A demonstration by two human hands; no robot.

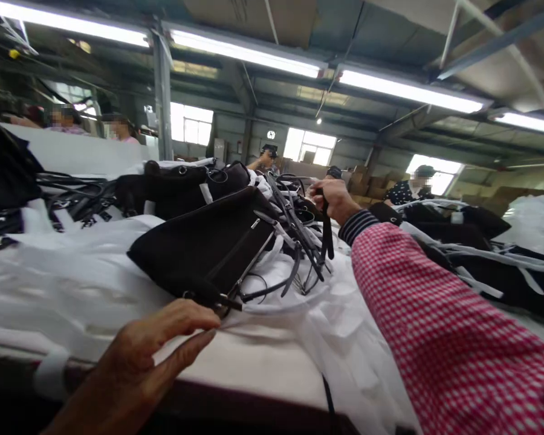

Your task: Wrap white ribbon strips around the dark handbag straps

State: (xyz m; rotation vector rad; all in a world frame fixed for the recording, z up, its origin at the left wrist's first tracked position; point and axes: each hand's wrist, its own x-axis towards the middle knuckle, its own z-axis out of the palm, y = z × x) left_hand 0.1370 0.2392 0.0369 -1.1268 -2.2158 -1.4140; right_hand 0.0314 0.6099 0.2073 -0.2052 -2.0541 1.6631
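Observation:
A black handbag (199, 241) lies on its side on white wrapping sheets, its zipped opening turned toward the right. My left hand (163, 344) is closed at the near corner of the bag, thumb and fingers pinched by the zipper end. Raised beyond the bag, my right hand (333, 196) grips a black strap (327, 235), whose end dangles below the fist. Between the two hands, several thin black straps (294, 223) with metal buckles lie across the bag's opening. What the right fingertips touch is partly hidden behind the hand.
Another black bag (181, 187) lies behind, with more straps (77, 193) at left. Black bags with white-wrapped handles (471, 235) are piled at right. The pale table edge (263, 362) runs along the front. Other people work in the background, near stacked cartons (362, 181).

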